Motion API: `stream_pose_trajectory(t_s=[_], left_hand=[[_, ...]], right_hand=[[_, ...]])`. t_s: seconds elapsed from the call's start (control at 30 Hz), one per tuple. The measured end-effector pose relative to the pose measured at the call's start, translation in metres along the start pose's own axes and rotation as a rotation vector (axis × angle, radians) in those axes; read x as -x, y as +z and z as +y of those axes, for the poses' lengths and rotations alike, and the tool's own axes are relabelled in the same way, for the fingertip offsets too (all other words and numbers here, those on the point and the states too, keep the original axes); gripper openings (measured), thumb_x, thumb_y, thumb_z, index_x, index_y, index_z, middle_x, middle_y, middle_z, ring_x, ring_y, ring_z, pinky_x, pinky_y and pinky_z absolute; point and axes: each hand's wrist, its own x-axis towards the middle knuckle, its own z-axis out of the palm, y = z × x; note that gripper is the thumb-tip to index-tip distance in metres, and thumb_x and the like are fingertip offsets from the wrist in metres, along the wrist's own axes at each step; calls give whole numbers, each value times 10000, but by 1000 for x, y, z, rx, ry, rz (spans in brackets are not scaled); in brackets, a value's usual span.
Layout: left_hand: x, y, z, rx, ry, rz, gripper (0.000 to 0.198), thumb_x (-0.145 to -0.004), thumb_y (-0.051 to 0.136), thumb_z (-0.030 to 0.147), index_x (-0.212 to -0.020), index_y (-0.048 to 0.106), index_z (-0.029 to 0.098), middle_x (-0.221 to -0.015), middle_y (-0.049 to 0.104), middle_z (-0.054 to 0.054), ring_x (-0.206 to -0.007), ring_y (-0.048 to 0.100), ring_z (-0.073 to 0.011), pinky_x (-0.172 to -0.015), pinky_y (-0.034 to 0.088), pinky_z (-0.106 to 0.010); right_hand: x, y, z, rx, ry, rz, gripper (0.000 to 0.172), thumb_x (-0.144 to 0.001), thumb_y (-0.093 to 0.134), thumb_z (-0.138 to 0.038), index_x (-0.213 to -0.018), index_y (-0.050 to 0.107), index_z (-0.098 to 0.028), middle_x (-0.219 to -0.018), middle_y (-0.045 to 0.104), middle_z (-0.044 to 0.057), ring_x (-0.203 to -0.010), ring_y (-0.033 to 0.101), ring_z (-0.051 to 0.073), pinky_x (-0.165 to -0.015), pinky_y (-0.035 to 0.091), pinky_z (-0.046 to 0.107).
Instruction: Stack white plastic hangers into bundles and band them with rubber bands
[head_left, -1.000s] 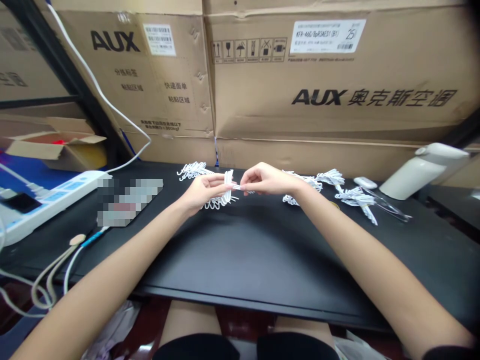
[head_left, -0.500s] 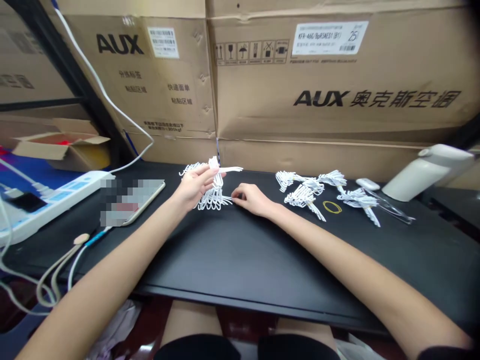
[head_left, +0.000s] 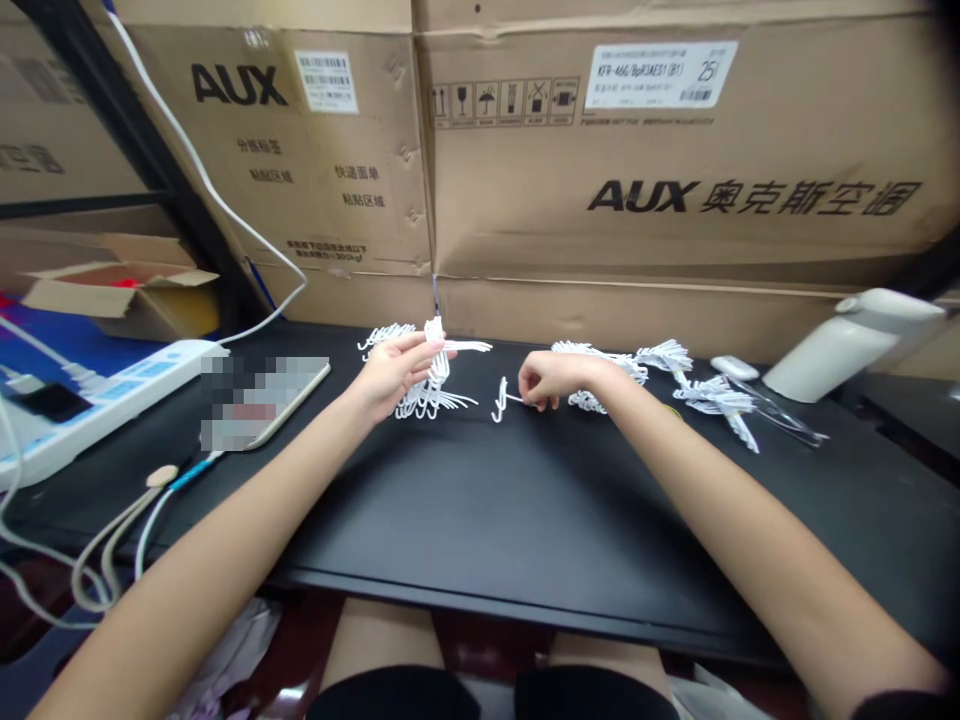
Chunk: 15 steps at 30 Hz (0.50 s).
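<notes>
My left hand (head_left: 395, 372) is closed around a bundle of white hooks (head_left: 435, 330), with thin straight ends sticking out to the right. Below and behind it lies a pile of loose white hooks (head_left: 421, 402), partly hidden by the fingers. To the right, my right hand (head_left: 551, 378) pinches the straight end of a small white hook (head_left: 501, 400), its curved end pointing left just above or on the table; I cannot tell whether it is one hook or a few. Several tied-looking bundles of white hooks (head_left: 716, 398) lie farther right, some hidden behind my right hand.
On the black table (head_left: 480, 510), a phone (head_left: 289, 400) and a power strip (head_left: 135, 395) with cables lie left. A white bottle (head_left: 844, 350), a small white case (head_left: 735, 368) and glasses (head_left: 787, 420) are at right. Large cardboard boxes (head_left: 525, 240) stand behind.
My right hand has moved right, away from the pile, drawing white hook pieces out with it. It now covers part of the bundles and the yellow rubber bands. My left hand has barely moved.
</notes>
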Motion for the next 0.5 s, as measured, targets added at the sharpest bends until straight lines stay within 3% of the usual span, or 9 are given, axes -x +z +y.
stream_pose_trajectory(t_s=[0.1, 0.2, 0.5], left_hand=[[3, 2, 1, -91, -12, -54, 283, -671, 777, 325, -892, 714, 161, -975, 729, -86, -976, 669, -207, -767, 497, -251], [7, 5, 1, -179, -31, -94, 320, -662, 785, 344, -927, 725, 174, -978, 732, -85, -978, 664, -208, -803, 494, -269], [9, 7, -3, -278, -12, -165, 400, -639, 797, 382, -982, 726, 188, -1025, 728, -100, -968, 666, -234, -867, 505, -343]], right_hand=[[18, -19, 0, 22, 6, 57, 66, -664, 596, -82, -644, 627, -137, -665, 677, 56, -614, 645, 169, -504, 485, 225], [34, -32, -8, -6, -102, 165, 27, -718, 602, -140, -715, 629, -139, -743, 689, 66, -680, 665, 172, -552, 491, 216], [49, -34, -28, 76, -171, 255, 35, -742, 583, -142, -737, 618, -142, -707, 673, 49, -655, 661, 157, -530, 465, 204]])
